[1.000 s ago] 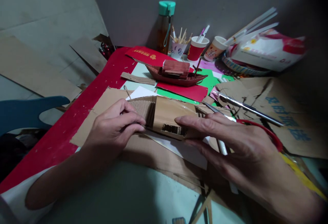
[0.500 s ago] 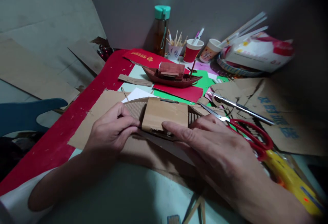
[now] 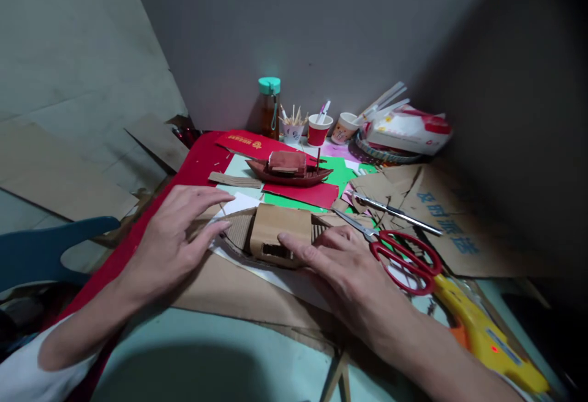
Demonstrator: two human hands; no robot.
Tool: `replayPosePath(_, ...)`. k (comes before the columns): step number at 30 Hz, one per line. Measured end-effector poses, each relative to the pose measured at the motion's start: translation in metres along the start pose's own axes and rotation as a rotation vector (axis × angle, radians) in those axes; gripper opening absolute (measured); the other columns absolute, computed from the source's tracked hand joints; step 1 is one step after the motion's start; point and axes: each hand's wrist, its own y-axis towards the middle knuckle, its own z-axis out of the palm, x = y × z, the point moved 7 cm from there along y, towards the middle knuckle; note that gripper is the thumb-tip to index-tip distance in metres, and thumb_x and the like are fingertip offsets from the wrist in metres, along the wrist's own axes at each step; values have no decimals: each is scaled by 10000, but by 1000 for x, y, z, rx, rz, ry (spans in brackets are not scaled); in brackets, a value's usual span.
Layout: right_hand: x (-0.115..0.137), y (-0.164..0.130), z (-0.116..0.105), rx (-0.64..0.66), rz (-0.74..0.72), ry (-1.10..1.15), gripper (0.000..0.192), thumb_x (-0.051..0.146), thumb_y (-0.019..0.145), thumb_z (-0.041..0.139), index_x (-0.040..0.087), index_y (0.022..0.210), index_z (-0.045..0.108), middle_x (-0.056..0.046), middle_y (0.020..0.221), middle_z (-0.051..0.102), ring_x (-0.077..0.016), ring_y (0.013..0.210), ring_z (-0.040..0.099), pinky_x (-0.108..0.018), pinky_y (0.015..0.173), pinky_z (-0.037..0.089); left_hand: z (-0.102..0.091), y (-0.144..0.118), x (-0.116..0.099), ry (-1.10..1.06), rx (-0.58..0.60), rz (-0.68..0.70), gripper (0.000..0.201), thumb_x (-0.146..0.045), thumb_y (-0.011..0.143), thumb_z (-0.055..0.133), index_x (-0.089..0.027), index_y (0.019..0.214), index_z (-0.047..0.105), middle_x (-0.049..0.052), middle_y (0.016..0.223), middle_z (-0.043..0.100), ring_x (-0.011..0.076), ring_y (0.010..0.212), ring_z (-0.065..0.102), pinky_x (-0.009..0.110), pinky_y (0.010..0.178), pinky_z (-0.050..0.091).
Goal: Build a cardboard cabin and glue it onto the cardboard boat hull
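Nearest, a pale green tabletop (image 3: 220,359) with a big brown cardboard sheet (image 3: 229,295) spread over it, likely as a working base.

On that sheet, a small cardboard model (image 3: 275,239): a smooth folded roof over ribbed corrugated sides, sitting on a white paper (image 3: 275,276).

Left hand (image 3: 172,246) laid flat, fingers spread wide and gripping nothing, fingertips resting by the ribbed left end of the model, apparently to keep it from sliding.

Right hand (image 3: 349,279) pressed palm down, fingers straight and close together, grasping nothing; index finger lying along the front lower edge of the roof, seemingly pressing a joint flat.

Just beside the right hand, red-handled scissors (image 3: 399,255) lying closed within easy reach. Further right, a yellow glue gun (image 3: 487,334) near the tabletop edge.

Beyond the scissors, a thin metal blade or ruler (image 3: 399,213) on torn cardboard scraps (image 3: 441,221) with blue print.

Behind the model, red, green and white paper layers, and on them a dark red boat model (image 3: 289,169), well apart from the hands.

Against the wall, pushed out of the way: a bottle with a teal cap (image 3: 269,108), paper cups (image 3: 319,129) holding sticks and pens, and a plastic bag (image 3: 407,132).
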Motion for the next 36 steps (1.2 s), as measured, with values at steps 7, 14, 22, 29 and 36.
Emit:
replayPosePath(7, -6, 3, -4, -42, 5, -37, 492, 28, 957, 473, 209, 1410, 537, -61, 881, 687, -228, 840, 549, -377, 800, 441, 47, 37, 3, -123, 422, -87, 463, -290, 876, 616, -255, 1338, 628, 63, 1232, 752, 269, 1080, 716, 343, 863, 569)
replayPosePath(14, -34, 3, -4, -168, 83, 118, 439, 20, 942, 537, 272, 1279, 664, -66, 1097, 711, -240, 931, 529, -396, 824, 413, 58, 25, -11, -112, 502, -132, 364, -247, 879, 514, -207, 1191, 697, 57, 1088, 791, 241, 878, 738, 283, 677, 550)
replayPosePath(22, -42, 2, -13, -212, 173, 273, 462, -30, 897, 650, 196, 1300, 654, -47, 1110, 736, -192, 987, 616, -324, 879, 470, 60, 10, -15, -96, 414, -164, 578, -343, 890, 442, -121, 1419, 515, 161, 1293, 700, 315, 1125, 681, 428, 902, 548)
replayPosePath(29, -41, 2, -16, -259, 178, 289, 390, -7, 906, 652, 114, 1277, 651, -92, 1183, 743, -210, 1030, 631, -339, 926, 472, 58, 11, -23, -71, 395, 7, 516, -294, 909, 472, -102, 1373, 592, 139, 1343, 688, 290, 1225, 649, 419, 1077, 484)
replayPosePath(36, -37, 2, -15, -232, 158, 302, 346, 11, 929, 603, 65, 1267, 653, -139, 1156, 739, -253, 1035, 641, -380, 920, 477, 60, 8, -36, -54, 404, -29, 539, -274, 864, 464, -124, 1363, 603, 129, 1312, 705, 312, 1130, 692, 464, 1037, 520)
